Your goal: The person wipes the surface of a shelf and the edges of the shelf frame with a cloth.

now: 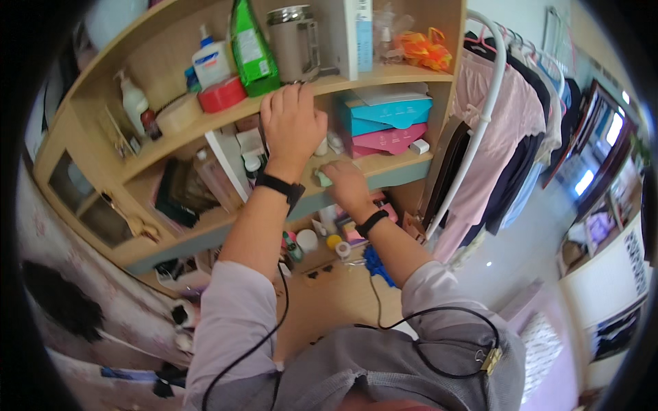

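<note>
My left hand (291, 123) is raised at the front edge of the upper wooden shelf (354, 82), just below a metal mug with a handle (294, 46). Its fingers curl away from me, and a thin dark edge shows beside the palm; whether it grips anything is hidden. Lower down, my right hand (349, 187) is on the middle shelf (383, 167), closed around a small pale green cloth-like piece (323, 178). To the right of it lie a blue box (390, 113), a pink box (390, 138) and a small white box (419, 147).
The upper shelf holds a green pouch (254, 56), pump bottles (211, 61) and red tape (222, 94). Small containers (307, 240) crowd the desk (334, 303) below. On the right stands a white clothes rack (486, 118) with hanging garments. A black cable (280, 318) crosses before my body.
</note>
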A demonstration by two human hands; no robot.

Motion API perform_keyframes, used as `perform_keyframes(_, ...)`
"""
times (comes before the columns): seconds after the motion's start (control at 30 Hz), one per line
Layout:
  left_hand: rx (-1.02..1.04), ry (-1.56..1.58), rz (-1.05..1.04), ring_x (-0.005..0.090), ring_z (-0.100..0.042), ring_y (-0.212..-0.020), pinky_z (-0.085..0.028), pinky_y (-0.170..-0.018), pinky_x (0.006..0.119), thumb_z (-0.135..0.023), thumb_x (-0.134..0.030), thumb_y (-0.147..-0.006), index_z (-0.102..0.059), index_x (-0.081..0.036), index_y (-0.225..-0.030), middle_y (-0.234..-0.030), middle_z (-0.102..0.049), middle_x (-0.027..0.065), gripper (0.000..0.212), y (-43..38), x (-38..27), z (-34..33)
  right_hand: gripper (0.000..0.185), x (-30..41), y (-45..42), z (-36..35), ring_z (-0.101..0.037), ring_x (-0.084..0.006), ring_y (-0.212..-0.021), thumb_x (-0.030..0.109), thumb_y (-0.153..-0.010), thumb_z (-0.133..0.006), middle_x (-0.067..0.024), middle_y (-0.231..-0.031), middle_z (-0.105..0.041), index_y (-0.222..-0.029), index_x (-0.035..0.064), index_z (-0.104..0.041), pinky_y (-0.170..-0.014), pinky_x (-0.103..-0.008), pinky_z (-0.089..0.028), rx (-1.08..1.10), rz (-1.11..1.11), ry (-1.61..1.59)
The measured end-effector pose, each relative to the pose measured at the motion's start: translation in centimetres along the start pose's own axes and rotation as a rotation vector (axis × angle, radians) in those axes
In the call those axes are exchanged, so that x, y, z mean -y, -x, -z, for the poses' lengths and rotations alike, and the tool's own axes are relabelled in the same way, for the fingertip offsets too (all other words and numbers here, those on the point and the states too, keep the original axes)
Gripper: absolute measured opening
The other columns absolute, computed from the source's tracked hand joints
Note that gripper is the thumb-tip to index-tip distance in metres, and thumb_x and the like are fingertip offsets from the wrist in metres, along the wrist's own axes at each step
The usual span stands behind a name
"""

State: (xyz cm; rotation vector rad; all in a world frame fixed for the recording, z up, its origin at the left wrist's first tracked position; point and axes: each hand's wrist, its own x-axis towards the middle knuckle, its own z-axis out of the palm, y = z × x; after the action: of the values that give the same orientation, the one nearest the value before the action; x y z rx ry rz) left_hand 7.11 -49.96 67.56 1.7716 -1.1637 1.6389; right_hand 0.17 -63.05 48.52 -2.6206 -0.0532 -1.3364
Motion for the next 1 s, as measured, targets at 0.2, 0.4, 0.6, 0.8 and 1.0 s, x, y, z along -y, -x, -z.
perform_keyframes(0.2, -0.021, -0.007, -0.033, 0.0310, -0.064, -0.119, -0.045, -0.113, 0.048, -0.073, -0.019, -0.082, -0.071, -0.005, -0.128, -0.123, -0.070, 0.0115, 0.048, 0.8, 0.4, -0.2, 0.035, 2.0, 2.3, 4.1, -0.067, -0.0417, -0.119, 0.029, -0.096, -0.073, -0.0211, -0.123, -0.074, -0.120, 0.0035, -0.072, -0.105, -0.0513, -0.053, -0.012, 0.003, 0.014)
perform_keyframes(0.4, 0.003, 0.021, -0.035, 0.0328, -0.065, -0.119, -0.044, -0.114, 0.049, -0.073, -0.020, -0.083, -0.071, -0.003, -0.129, -0.125, -0.071, 0.0124, 0.049, 0.2, -0.5, 0.1, 0.033, -6.8, 4.2, 6.3, -0.070, -0.0396, -0.113, 0.026, -0.103, -0.063, -0.0215, -0.120, -0.075, -0.117, -0.0010, -0.074, -0.104, -0.0520, -0.052, -0.068, -0.233, 0.160)
perform_keyframes(0.6, 0.074, 0.112, -0.020, 0.0364, -0.064, -0.123, -0.043, -0.117, 0.051, -0.075, -0.022, -0.085, -0.070, -0.002, -0.132, -0.126, -0.071, 0.0158, 0.051, -0.1, -0.4, 1.1, 0.037, -8.3, 4.2, 6.8, -0.062, -0.0376, -0.131, 0.029, -0.104, -0.061, -0.0186, -0.128, -0.074, -0.124, 0.0007, -0.074, -0.113, -0.0512, -0.046, 0.030, -0.454, 0.345)
perform_keyframes(0.8, 0.020, 0.476, 0.139, 0.0404, -0.064, -0.123, -0.048, -0.111, 0.051, -0.074, -0.012, -0.089, -0.071, 0.000, -0.125, -0.130, -0.070, 0.0196, 0.038, 3.5, -1.5, 2.6, 0.056, -6.7, 5.6, 4.9, -0.050, -0.0392, -0.148, 0.042, -0.106, -0.060, -0.0190, -0.148, -0.062, -0.145, 0.0016, -0.062, -0.120, -0.0543, -0.042, -0.096, -0.520, 0.513)
perform_keyframes(1.0, 0.455, 0.352, 0.137, 0.0424, -0.059, -0.135, -0.047, -0.115, 0.054, -0.076, -0.018, -0.086, -0.066, 0.002, -0.130, -0.143, -0.063, 0.0217, 0.049, 17.4, -1.8, 0.9, 0.064, -2.7, 3.0, 5.9, -0.050, -0.0420, -0.148, 0.046, -0.110, -0.050, -0.0242, -0.150, -0.060, -0.148, -0.0043, -0.059, -0.125, -0.0528, -0.039, 0.089, -0.652, 0.454)
